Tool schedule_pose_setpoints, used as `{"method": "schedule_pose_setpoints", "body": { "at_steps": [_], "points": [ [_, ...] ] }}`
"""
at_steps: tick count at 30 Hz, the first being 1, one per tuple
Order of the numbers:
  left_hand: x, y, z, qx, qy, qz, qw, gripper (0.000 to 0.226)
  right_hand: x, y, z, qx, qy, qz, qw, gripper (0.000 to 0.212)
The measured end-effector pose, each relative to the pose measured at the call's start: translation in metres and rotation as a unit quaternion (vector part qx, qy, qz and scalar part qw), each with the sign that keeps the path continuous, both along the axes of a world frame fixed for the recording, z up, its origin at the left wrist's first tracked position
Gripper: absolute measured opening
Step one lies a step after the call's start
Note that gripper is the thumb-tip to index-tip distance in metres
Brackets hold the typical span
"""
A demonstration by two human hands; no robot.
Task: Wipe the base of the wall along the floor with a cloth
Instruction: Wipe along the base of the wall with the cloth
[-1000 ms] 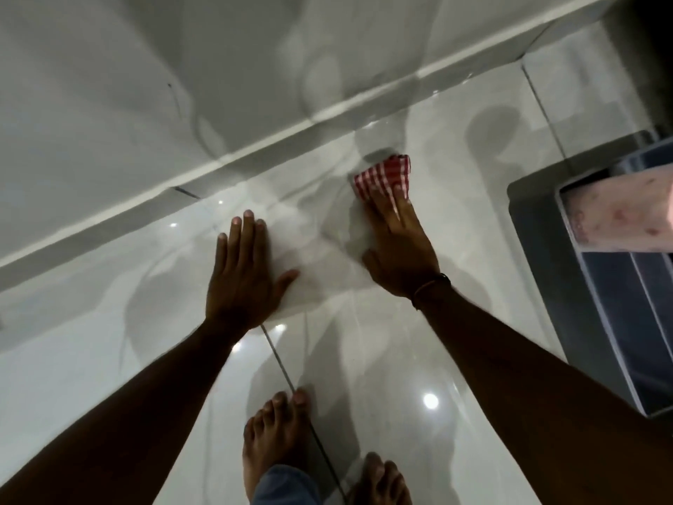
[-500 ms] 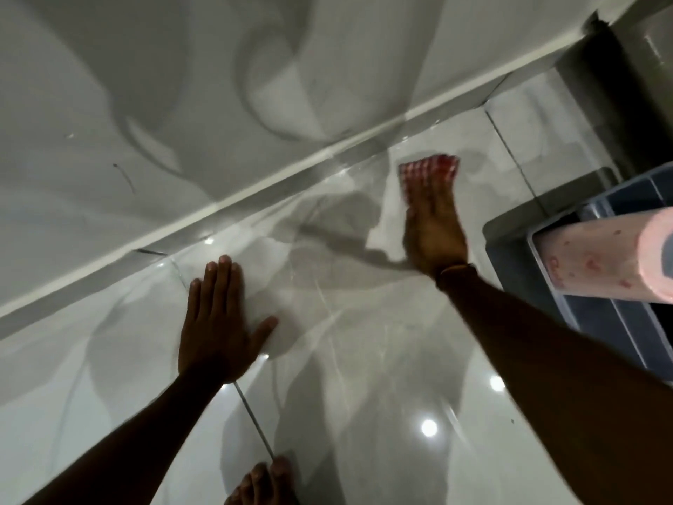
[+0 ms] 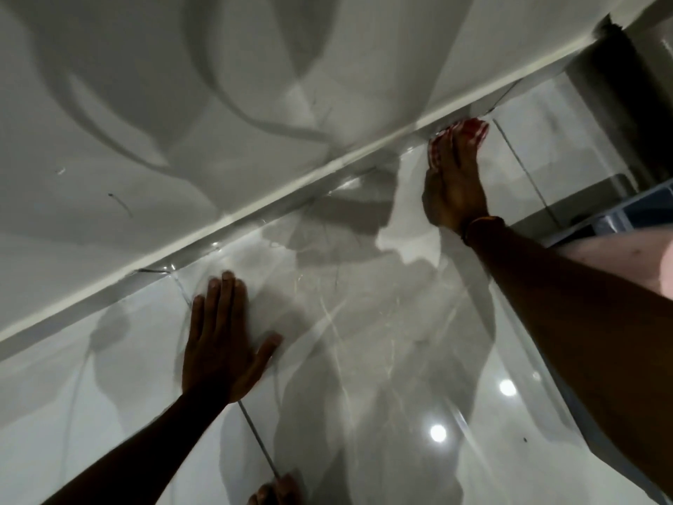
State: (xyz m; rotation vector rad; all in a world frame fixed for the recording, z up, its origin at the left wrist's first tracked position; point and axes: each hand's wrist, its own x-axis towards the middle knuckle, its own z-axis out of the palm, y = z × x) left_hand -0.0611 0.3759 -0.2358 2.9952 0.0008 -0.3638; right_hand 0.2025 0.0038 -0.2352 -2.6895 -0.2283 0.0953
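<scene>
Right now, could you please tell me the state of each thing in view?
Red-and-white checked cloth: bunched, pressed under the right fingers at the wall's base.
Right hand: flat on the cloth.
Left hand: open, palm flat on the glossy grey floor tiles.
White skirting strip: cracked near its left end.
</scene>
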Motion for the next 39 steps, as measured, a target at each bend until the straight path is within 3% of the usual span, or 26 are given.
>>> {"method": "schedule_pose_setpoints", "body": {
  "at_steps": [5, 8, 13, 17, 21, 30, 35, 39],
  "points": [
    [-0.001, 0.000, 0.001, -0.001, -0.006, -0.005, 1.000, 0.106, -0.050, 0.077, -0.005, 0.006, -0.096, 0.063, 0.993, 0.058],
    [-0.002, 0.000, 0.001, -0.005, -0.013, -0.008, 1.000, 0.104, -0.091, 0.124, -0.005, 0.056, -0.082, 0.096, 0.990, 0.054],
    [-0.001, 0.002, 0.001, -0.004, -0.006, -0.011, 1.000, 0.105, -0.136, 0.181, 0.004, 0.017, -0.003, 0.152, 0.988, 0.061],
    [-0.002, 0.005, 0.000, -0.009, 0.004, -0.013, 1.000, 0.105, -0.134, 0.173, 0.003, 0.001, -0.019, 0.203, 0.979, 0.058],
    [-0.001, 0.006, -0.001, -0.030, 0.001, -0.009, 0.999, 0.104, -0.134, 0.170, 0.005, -0.002, -0.035, 0.168, 0.985, 0.053],
    [-0.001, 0.005, 0.000, -0.043, -0.009, 0.003, 0.999, 0.109, -0.155, 0.208, 0.018, -0.048, 0.001, 0.220, 0.974, 0.065],
    [-0.001, 0.004, -0.001, -0.047, -0.015, 0.010, 0.999, 0.111, -0.131, 0.169, 0.009, -0.075, -0.017, 0.257, 0.963, 0.071],
    [0.000, 0.002, 0.000, -0.035, -0.014, 0.016, 0.999, 0.112, -0.082, 0.098, 0.004, -0.033, -0.008, 0.162, 0.986, 0.064]
  ]
}}
